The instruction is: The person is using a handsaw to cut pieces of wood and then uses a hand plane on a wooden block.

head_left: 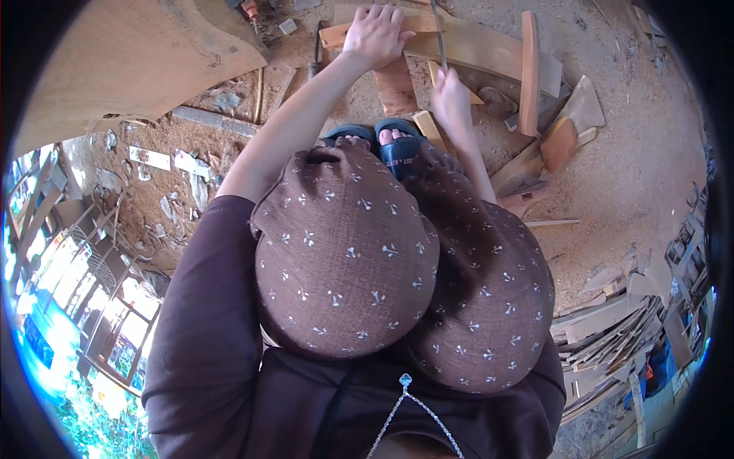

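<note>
My left hand bears down on a reddish wooden strip, its fingers bent over the far side and its thumb stretched to the right. Boards lie beneath the strip, among them a long pale plank. In my right hand, slightly blurred, is the end of a thin dark straight tool. It looks like a saw seen edge-on and crosses the strip to the right of my left hand. Its handle is hidden in my fist. A short reddish board reaches from under the strip toward my sandals.
A reddish wooden bar lies across the plank's right part. Offcuts are scattered right of my right hand. A large curved wooden slab fills the far left. Scrap wood is piled at the lower right. Sawdust covers the ground.
</note>
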Demonstrator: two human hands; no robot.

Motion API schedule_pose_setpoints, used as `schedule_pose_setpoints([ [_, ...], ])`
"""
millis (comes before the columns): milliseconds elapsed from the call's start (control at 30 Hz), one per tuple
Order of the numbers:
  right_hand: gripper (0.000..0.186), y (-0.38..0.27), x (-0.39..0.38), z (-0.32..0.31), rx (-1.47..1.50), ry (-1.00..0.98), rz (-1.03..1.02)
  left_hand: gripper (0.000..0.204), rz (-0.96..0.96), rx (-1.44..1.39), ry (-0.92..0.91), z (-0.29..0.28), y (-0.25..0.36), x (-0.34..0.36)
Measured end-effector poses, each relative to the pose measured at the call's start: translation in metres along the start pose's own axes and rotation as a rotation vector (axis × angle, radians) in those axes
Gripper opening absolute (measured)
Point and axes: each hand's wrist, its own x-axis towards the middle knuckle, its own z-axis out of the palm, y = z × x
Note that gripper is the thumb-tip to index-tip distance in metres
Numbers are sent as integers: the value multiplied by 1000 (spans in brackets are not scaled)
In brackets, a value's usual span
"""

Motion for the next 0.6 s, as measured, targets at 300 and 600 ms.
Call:
schedule_pose_setpoints([
  [300, 30, 5, 13, -4, -11, 17, 35, 43, 20, -15, 26, 2, 5, 6],
  [600, 31, 17, -24, 4, 10, -21, 43, 39, 108, 101, 158, 21, -12, -1],
])
